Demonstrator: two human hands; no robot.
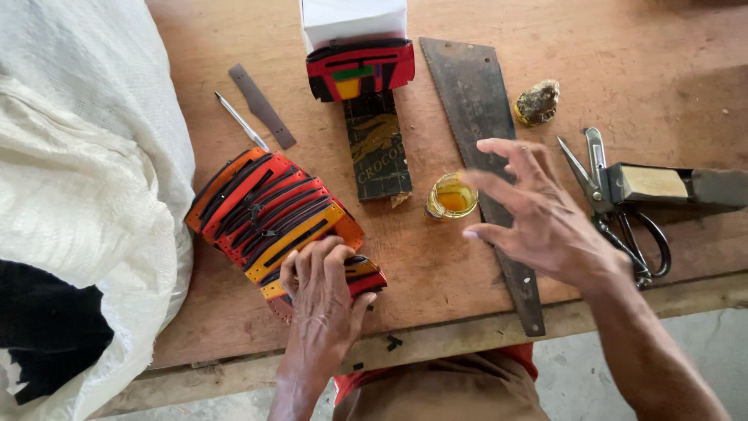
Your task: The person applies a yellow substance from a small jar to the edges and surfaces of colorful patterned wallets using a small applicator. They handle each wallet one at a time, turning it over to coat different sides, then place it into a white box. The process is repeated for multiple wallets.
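- A white sack (86, 179) lay slumped at the tabletop's (234, 312) left edge.
- The left hand (323, 300) pressed down on a fanned stack of red and orange straps (269, 214) near the front edge, fingers curled over its near end.
- A small jar (451, 196) of yellow liquid stood between the hands, beside a saw blade (487, 164).
- The right hand (541, 214) hovered above the blade, fingers spread and holding nothing.
- Scissors (623, 210) lay at far right.
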